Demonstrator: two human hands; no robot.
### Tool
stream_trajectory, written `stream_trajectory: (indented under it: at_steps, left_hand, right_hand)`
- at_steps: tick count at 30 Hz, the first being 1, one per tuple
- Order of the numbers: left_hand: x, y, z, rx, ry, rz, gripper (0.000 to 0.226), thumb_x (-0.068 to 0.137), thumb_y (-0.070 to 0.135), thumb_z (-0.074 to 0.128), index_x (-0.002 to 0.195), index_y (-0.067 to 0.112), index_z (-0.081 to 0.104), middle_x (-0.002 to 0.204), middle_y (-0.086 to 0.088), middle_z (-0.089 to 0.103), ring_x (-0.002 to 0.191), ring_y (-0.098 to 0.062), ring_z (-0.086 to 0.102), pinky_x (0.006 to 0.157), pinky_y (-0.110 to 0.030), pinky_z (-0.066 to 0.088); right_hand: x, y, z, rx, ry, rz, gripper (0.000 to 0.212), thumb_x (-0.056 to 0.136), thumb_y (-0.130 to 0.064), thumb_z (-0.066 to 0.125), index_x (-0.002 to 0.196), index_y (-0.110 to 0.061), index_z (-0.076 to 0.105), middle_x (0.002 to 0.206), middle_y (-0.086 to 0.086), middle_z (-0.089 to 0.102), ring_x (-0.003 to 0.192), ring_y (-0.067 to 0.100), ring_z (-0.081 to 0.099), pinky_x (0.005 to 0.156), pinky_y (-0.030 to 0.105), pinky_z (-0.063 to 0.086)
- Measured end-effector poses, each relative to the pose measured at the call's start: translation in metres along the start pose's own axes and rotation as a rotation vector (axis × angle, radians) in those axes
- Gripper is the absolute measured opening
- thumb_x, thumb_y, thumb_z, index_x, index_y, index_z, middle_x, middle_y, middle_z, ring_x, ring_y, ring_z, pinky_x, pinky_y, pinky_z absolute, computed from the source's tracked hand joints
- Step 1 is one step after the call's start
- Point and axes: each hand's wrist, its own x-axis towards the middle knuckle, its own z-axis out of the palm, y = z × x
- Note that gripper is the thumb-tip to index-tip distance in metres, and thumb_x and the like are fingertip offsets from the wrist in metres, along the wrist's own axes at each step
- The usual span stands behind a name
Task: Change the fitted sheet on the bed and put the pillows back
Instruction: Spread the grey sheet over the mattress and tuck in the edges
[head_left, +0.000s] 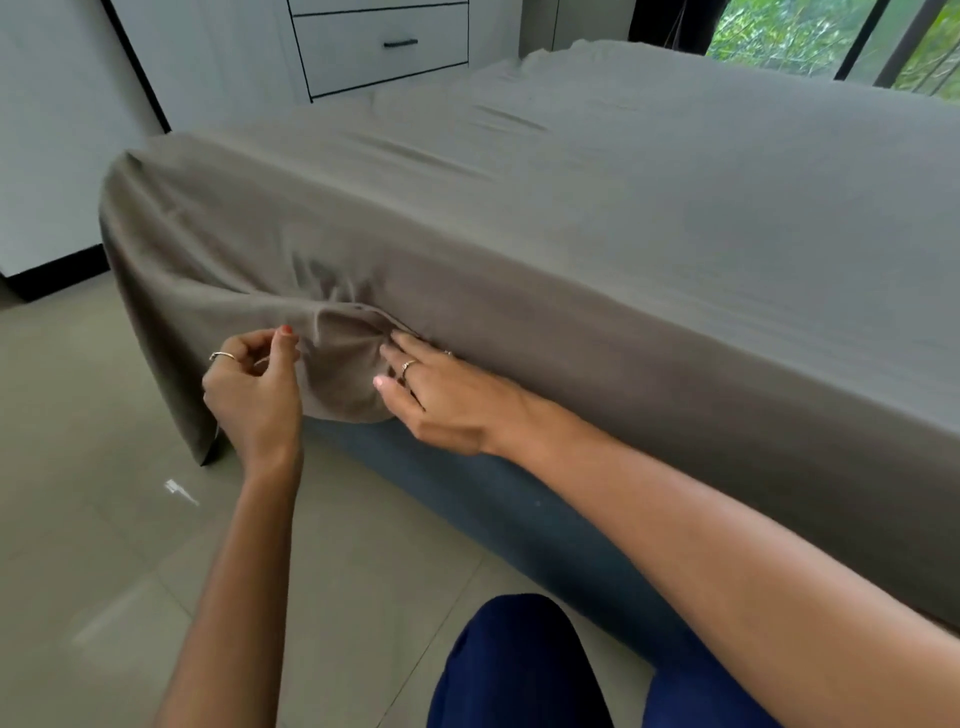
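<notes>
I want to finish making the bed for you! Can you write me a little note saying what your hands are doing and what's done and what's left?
Left hand: fingers curled, pinching the loose edge of the grey-brown fitted sheet near the bed's corner.
Right hand: fingers straight, pressing the bunched sheet against the side of the mattress.
Done: the sheet covers the top of the bed and hangs down this side.
Left: the corner flap hangs loose over the blue bed base; tuck it under. No pillows are in view, so they have to be put back.
</notes>
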Motion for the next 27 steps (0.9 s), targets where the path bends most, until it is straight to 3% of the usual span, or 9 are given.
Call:
stream_trajectory:
  at_steps: [3,6,10,14,17,19,21,24,27]
  left_hand:
    - [0.002,0.000,0.007,0.068,0.018,0.082,0.012,0.094,0.021,0.059,0.098,0.012,0.066,0.087,-0.002,0.067,0.072,0.008,0.061,0.068,-0.008,0.047]
    - [0.004,0.002,0.016,0.123,0.015,0.180,0.011,0.096,0.017,0.055,0.098,0.010,0.064,0.083,0.002,0.063,0.069,0.012,0.056,0.065,-0.005,0.042]
    - [0.014,-0.010,0.012,0.129,-0.003,0.201,0.020,0.097,0.020,0.050,0.110,0.013,0.064,0.096,-0.004,0.067,0.083,-0.015,0.063,0.076,-0.029,0.050]
    - [0.008,-0.015,0.012,0.218,-0.203,0.302,0.028,0.099,0.016,0.048,0.119,0.010,0.066,0.116,-0.008,0.068,0.107,-0.015,0.062,0.091,-0.015,0.041]
    - [-0.004,-0.013,0.020,0.391,-0.476,0.402,0.039,0.104,0.018,0.034,0.140,0.012,0.048,0.146,-0.004,0.046,0.138,-0.016,0.036,0.111,-0.025,0.021]
    - [0.000,-0.010,0.020,0.458,-0.496,0.379,0.042,0.105,0.022,0.028,0.144,0.014,0.041,0.153,0.000,0.037,0.145,-0.015,0.023,0.116,-0.031,0.013]
    - [0.006,-0.009,0.018,0.567,-0.491,0.435,0.041,0.105,0.021,0.030,0.141,0.013,0.046,0.150,-0.002,0.040,0.145,-0.018,0.024,0.115,-0.035,0.016]
    - [0.022,-0.005,0.026,0.786,-0.501,0.511,0.035,0.102,0.023,0.037,0.128,0.013,0.057,0.139,-0.004,0.051,0.139,-0.022,0.032,0.112,-0.039,0.022]
    - [0.039,0.008,0.041,0.720,-0.516,0.362,0.029,0.099,0.019,0.042,0.102,0.004,0.067,0.111,-0.011,0.064,0.116,-0.027,0.053,0.093,-0.033,0.037]
  right_hand:
    - [0.021,-0.007,0.004,-0.044,-0.007,0.078,0.072,0.099,-0.056,0.023,0.152,-0.008,0.013,0.160,0.009,0.009,0.148,0.021,0.010,0.120,0.035,0.008]
    - [0.040,-0.016,0.008,-0.111,-0.013,0.172,0.089,0.092,-0.068,0.023,0.152,-0.005,0.007,0.159,0.014,0.009,0.146,0.029,0.013,0.118,0.040,0.011]
    - [0.061,-0.018,0.013,-0.166,0.041,0.243,0.098,0.088,-0.074,0.027,0.150,0.000,0.012,0.156,0.021,0.016,0.144,0.033,0.016,0.118,0.041,0.011]
    - [0.060,-0.013,0.006,-0.091,0.087,0.175,0.077,0.095,-0.060,0.031,0.146,-0.003,0.030,0.149,0.022,0.035,0.140,0.030,0.030,0.117,0.037,0.018]
    - [0.049,-0.016,0.000,0.025,0.126,0.054,0.055,0.098,-0.039,0.033,0.144,-0.008,0.037,0.145,0.015,0.043,0.135,0.024,0.039,0.114,0.033,0.026]
    - [0.035,-0.020,0.003,-0.027,0.123,-0.035,0.054,0.098,-0.023,0.038,0.148,-0.008,0.029,0.153,0.011,0.034,0.141,0.019,0.031,0.116,0.025,0.019]
    - [0.017,-0.020,0.011,-0.152,0.195,-0.142,0.058,0.091,-0.009,0.038,0.148,-0.003,0.029,0.154,0.013,0.031,0.143,0.020,0.027,0.116,0.018,0.010]
    - [-0.002,-0.024,0.020,-0.271,0.302,-0.250,0.058,0.087,-0.015,0.030,0.143,-0.001,0.039,0.151,0.014,0.035,0.142,0.021,0.029,0.118,0.021,0.011]
    - [0.010,-0.033,0.015,-0.195,0.236,-0.163,0.054,0.095,-0.015,0.034,0.149,-0.006,0.028,0.157,0.010,0.024,0.146,0.018,0.018,0.116,0.018,0.003]
